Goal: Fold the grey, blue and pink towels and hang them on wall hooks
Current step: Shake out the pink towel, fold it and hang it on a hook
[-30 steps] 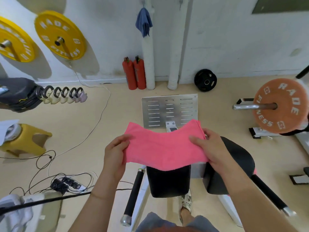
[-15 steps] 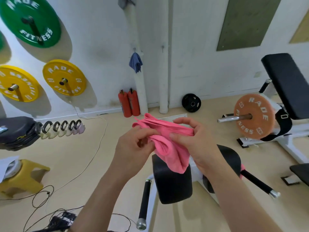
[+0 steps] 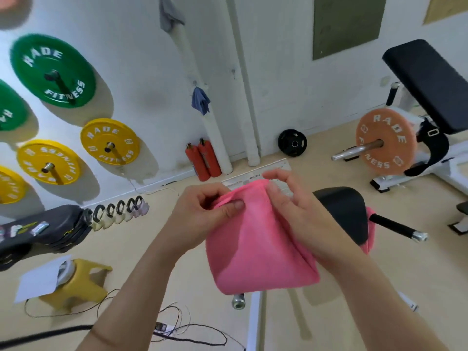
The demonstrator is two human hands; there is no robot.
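Pink terry towel (image 3: 258, 249), doubled over into a rough square, hangs in the air between our two hands, in front of the black padded bench (image 3: 347, 211) and clear of the beige floor (image 3: 152, 249). Our left hand (image 3: 200, 219) pinches the towel's upper left edge, with the thumb flat on the near face and the other fingers curled behind it. Our right hand (image 3: 301, 211) grips the upper right corner, its thumb pressing the cloth and its fingers bent over the top edge. The forefinger arches above the fold, and we cannot tell whether it touches. The towel's lower, rounded edge sags just below our right wrist. On the white wall (image 3: 139, 59) ahead, a small blue towel (image 3: 200, 100) hangs bunched from a hook (image 3: 195, 83) beside a white padded pipe (image 3: 215, 138). A grey towel (image 3: 169, 15) hangs higher up the same pipe, at the top edge of the view. Two red cylinders (image 3: 203, 159) stand at the foot of the pipe.
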